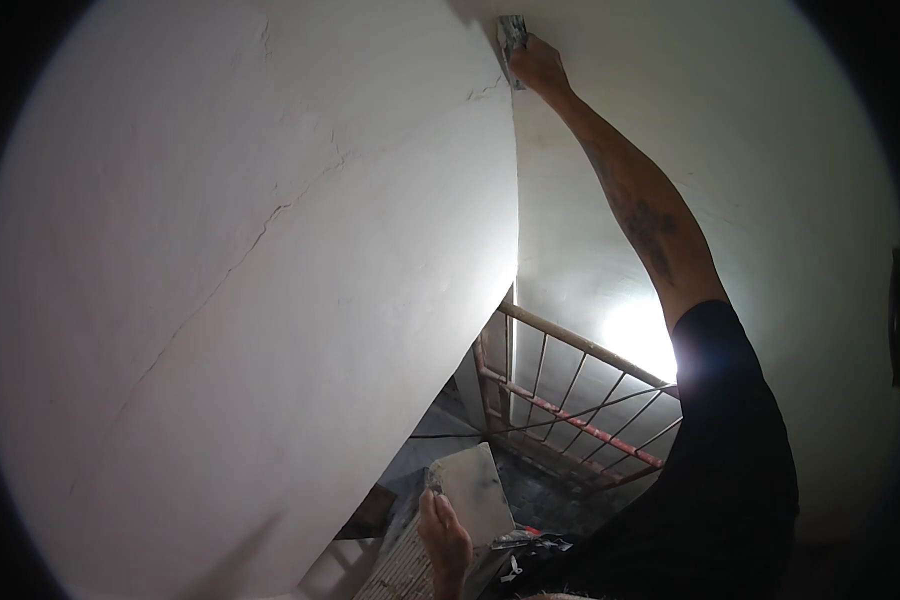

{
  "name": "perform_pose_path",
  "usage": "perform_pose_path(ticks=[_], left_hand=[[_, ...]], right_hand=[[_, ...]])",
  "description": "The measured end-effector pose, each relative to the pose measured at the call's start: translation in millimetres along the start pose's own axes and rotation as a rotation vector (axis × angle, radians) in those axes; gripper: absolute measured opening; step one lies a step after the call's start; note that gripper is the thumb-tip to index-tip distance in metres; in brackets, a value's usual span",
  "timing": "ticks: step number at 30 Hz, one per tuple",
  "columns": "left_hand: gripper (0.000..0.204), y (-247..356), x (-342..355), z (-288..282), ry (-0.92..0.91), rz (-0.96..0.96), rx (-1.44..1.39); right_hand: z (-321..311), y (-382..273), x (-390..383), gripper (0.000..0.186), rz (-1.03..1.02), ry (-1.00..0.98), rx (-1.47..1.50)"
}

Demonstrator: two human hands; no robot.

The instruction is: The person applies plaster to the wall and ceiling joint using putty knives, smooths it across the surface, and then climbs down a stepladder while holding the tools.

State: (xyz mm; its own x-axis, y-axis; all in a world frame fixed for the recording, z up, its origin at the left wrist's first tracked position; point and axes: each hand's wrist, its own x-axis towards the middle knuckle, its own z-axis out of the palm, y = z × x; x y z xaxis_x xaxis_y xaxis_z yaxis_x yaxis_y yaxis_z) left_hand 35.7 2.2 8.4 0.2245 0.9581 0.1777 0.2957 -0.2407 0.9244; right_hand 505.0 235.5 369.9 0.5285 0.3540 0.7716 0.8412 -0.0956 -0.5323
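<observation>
My right arm is stretched up, and my right hand (539, 67) is closed around a plastering trowel (511, 38) with a smeared metal blade. The trowel is at the inner corner where the white surface on the left meets the paler wall (800, 200) on the right. Low in front of my body, my left hand (444, 528) is closed on the edge of a flat, pale hawk board (475, 485) with dark smudges. A long jagged crack (226, 275) crosses the white surface (140, 250), and shorter cracks lie above it.
Below the corner stands a metal scaffold frame (590, 347) with thin bars and a red lower rail. Bright light glows on the wall behind it. A ridged plank (407, 568) lies below my left hand. A dark object (899, 320) is at the far right rim.
</observation>
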Motion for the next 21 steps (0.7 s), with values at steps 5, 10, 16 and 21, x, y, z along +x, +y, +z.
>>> perform_pose_path(ticks=[5, 10, 16, 21], left_hand=[[0.024, 14.4, 0.9, 1.6, -0.062, -0.121, -0.067], [0.024, 4.3, 0.9, 0.9, -0.053, -0.062, -0.064], [0.024, -3.8, 1.6, 2.0, -0.061, -0.095, -0.090], [0.026, -9.0, 2.9, 0.0, -0.099, -0.035, -0.095]], right_hand=[[2.8, -4.6, 5.7, 0.033, -0.060, -0.044, -0.116], [9.0, -5.1, 13.3, 0.033, -0.062, -0.137, -0.174], [13.7, 3.7, 7.8, 0.047, -0.118, -0.165, -0.145], [18.1, 12.7, -14.4, 0.042, -0.241, -0.035, -0.151]])
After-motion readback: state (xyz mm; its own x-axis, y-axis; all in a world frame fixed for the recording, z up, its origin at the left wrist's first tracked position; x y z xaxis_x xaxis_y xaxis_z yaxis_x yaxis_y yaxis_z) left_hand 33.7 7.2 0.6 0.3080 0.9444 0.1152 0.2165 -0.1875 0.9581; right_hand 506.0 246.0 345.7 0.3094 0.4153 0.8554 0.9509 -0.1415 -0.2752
